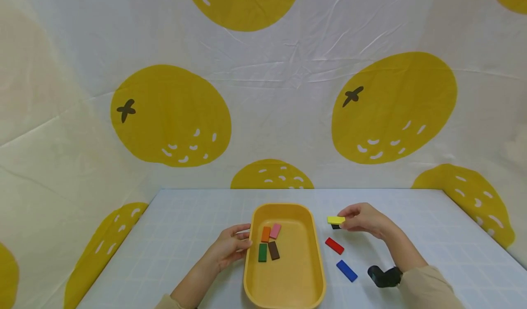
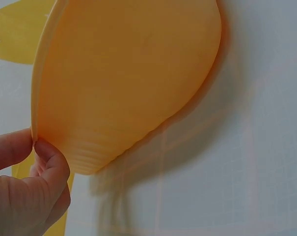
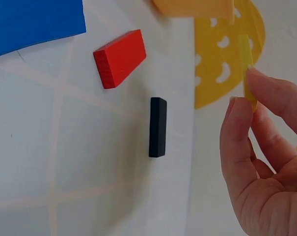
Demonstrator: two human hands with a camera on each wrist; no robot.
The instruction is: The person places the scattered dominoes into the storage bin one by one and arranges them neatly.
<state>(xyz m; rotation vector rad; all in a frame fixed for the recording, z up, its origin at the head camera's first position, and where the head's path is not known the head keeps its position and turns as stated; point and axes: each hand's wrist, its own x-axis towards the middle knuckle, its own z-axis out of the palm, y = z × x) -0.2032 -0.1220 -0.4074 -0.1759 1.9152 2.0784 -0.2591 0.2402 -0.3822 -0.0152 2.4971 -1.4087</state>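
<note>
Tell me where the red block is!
In the head view, the red block lies right of the yellow tray, between the black block and the blue block.

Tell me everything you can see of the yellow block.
The yellow block is a thin, plain, flat oblong; its material is unclear. The right hand pinches it near one end, between thumb and fingers, holding it above the table, right of the tray. In the head view it partly hides the black block.

Dim wrist views, soft shadows [image 2: 187,142]
</note>
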